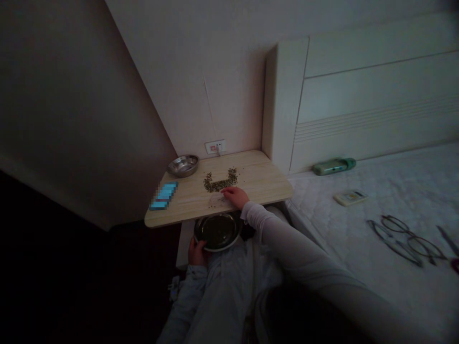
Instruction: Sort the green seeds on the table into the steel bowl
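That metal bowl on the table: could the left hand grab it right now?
Probably not: the left hand is holding the lower bowl below the near edge of the tabletop, and the metal bowl sits toward the far side.

A round silver metal bowl (183, 166) shines on the smooth, pale wood-grained tabletop (188, 203); the pale-rimmed round bowl (218, 230) below it looks glossy.

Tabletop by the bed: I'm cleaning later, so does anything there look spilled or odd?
Small dark bits lie loose on the tabletop in a rough U beside the right hand, plus a few strays. Odd because uncontained, though possibly spread deliberately.
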`<state>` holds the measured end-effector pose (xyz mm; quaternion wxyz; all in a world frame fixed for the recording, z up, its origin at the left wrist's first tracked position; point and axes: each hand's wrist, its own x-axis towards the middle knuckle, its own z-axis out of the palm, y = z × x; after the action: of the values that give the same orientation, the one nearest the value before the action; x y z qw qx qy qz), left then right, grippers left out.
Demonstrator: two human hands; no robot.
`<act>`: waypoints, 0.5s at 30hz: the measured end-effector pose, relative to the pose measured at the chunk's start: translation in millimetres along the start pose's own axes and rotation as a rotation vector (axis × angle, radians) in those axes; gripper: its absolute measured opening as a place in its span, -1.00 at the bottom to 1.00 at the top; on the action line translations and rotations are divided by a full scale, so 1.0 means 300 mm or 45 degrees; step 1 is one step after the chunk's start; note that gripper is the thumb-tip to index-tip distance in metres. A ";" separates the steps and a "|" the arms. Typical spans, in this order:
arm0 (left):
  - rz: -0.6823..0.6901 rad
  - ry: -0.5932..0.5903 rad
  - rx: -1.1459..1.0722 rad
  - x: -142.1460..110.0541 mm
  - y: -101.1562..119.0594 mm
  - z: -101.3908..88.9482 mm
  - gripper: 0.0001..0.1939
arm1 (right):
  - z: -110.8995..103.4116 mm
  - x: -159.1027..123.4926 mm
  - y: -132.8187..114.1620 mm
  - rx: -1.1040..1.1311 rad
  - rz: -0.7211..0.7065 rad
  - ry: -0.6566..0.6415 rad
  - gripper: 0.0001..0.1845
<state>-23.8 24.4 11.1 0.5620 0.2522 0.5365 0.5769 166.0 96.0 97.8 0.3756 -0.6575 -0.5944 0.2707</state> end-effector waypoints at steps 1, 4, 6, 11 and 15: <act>-0.021 -0.004 -0.013 -0.004 0.005 0.002 -0.63 | 0.001 0.000 0.000 -0.010 0.002 0.011 -0.69; -0.041 0.030 0.004 -0.018 0.021 0.013 -0.63 | 0.001 -0.001 -0.002 -0.042 -0.014 0.021 -0.68; -0.052 0.035 0.001 -0.025 0.028 0.019 -0.61 | 0.000 -0.003 -0.005 -0.057 -0.017 0.019 -0.69; -0.057 0.024 -0.057 -0.013 0.015 0.013 -0.56 | -0.002 -0.006 -0.008 -0.071 -0.030 0.013 -0.69; -0.065 0.012 -0.048 0.002 0.002 0.000 -0.57 | 0.000 -0.004 -0.003 -0.030 -0.020 0.004 -0.71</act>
<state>-24.1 25.0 11.5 0.5787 0.2251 0.5344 0.5735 165.3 94.9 98.5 0.3708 -0.6576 -0.6021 0.2598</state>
